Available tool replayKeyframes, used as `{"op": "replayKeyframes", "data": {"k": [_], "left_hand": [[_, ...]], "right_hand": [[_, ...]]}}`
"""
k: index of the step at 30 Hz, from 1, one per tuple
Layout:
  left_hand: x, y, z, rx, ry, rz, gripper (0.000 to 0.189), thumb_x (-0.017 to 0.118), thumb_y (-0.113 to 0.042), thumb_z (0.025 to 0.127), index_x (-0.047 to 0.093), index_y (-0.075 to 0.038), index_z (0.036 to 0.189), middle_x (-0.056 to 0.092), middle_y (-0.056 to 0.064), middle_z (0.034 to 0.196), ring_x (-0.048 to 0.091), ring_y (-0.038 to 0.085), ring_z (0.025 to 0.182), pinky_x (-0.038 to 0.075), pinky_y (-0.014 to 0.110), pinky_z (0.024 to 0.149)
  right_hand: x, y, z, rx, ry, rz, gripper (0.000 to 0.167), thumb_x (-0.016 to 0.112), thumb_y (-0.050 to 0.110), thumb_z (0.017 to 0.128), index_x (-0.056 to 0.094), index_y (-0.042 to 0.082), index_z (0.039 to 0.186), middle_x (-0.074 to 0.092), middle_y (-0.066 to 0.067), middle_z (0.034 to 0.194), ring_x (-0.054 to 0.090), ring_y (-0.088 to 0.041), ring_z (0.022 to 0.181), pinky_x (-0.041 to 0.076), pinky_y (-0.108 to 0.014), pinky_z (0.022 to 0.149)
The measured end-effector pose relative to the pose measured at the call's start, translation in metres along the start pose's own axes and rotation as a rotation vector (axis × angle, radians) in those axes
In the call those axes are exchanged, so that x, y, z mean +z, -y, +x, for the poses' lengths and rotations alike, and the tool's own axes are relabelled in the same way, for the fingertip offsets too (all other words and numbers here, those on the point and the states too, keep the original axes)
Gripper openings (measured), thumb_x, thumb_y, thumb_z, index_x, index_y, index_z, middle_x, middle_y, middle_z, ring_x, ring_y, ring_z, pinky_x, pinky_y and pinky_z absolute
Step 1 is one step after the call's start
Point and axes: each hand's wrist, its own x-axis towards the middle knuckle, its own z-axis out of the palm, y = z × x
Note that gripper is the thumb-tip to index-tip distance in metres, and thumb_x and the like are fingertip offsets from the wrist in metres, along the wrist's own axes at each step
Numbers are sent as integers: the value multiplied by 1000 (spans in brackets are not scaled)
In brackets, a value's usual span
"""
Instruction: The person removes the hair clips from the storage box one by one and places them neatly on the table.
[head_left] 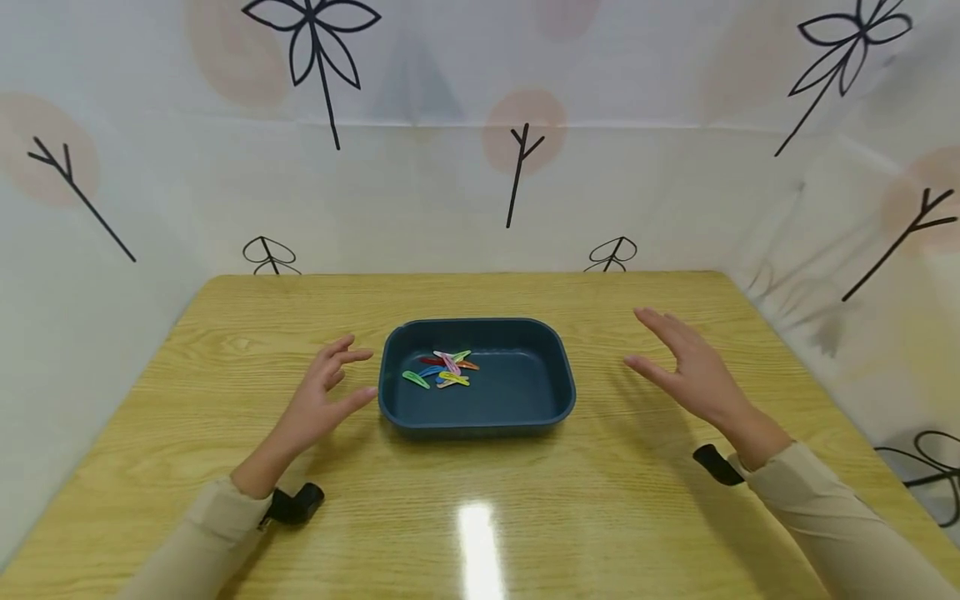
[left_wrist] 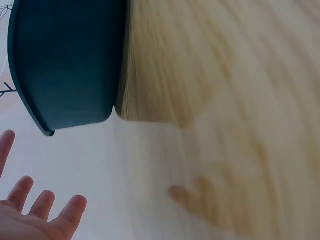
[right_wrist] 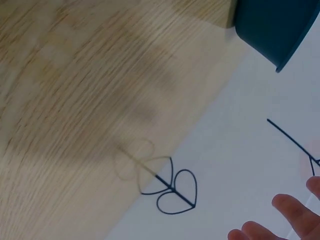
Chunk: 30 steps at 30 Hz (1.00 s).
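A dark teal rectangular tray (head_left: 517, 392) stands on the table, and a small heap of colourful snap hair clips (head_left: 450, 360) lies in its left half. Among them are a green clip (head_left: 416, 379) and a yellow clip (head_left: 454, 378). Just left of the tray hovers my left hand (head_left: 324, 400), fingers spread and holding nothing. Its fingertips also show low in the left wrist view, below the tray's side (left_wrist: 70, 65). Farther off to the right of the tray, my right hand (head_left: 693, 371) is raised with fingers extended and nothing in it.
The wooden table (head_left: 360, 517) reflects a bright strip of light near its front. Behind and beside it hangs a pale cloth (head_left: 420, 192) with black plant drawings. Each wrist carries a black camera mount, such as the left mount (head_left: 297, 503).
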Motion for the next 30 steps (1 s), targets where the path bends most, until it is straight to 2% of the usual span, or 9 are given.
{"op": "replayKeyframes", "data": {"k": [5, 12, 20, 26, 30], "left_hand": [[7, -3, 3, 8, 27, -43, 43, 67, -16, 87, 53, -4, 126, 21, 10, 149, 22, 36, 134, 31, 57, 100], [15, -5, 4, 8, 73, -114, 37, 65, -11, 88, 54, 4, 119, 24, 15, 147, 28, 36, 131, 38, 52, 96], [21, -3, 4, -27, 110, -157, 36, 68, -13, 86, 57, 4, 116, 28, 10, 146, 33, 36, 129, 47, 35, 88], [22, 0, 4, -34, 107, -173, 32, 67, -10, 86, 58, 4, 114, 29, 10, 146, 44, 39, 120, 45, 42, 91], [22, 0, 3, -41, 104, -173, 32, 67, -10, 86, 58, 3, 114, 29, 10, 147, 45, 39, 118, 44, 45, 92]], "right_hand": [[1, 3, 3, -2, 3, 9, 71, 64, 35, 88, 30, 14, 147, 29, -14, 148, 19, -40, 135, 23, -67, 95], [6, 7, 9, -5, 15, 41, 69, 64, 37, 87, 34, 13, 145, 30, -16, 147, 22, -40, 134, 24, -65, 96], [9, 15, 15, -10, 17, 42, 70, 66, 35, 86, 35, 12, 144, 31, -15, 147, 26, -40, 132, 27, -64, 96], [11, 23, 21, -33, 21, 55, 71, 69, 36, 84, 37, 11, 143, 33, -15, 146, 28, -39, 131, 27, -62, 97], [13, 26, 26, -53, 15, 73, 70, 70, 32, 83, 39, 11, 142, 36, -14, 144, 32, -38, 130, 29, -59, 98]]}}
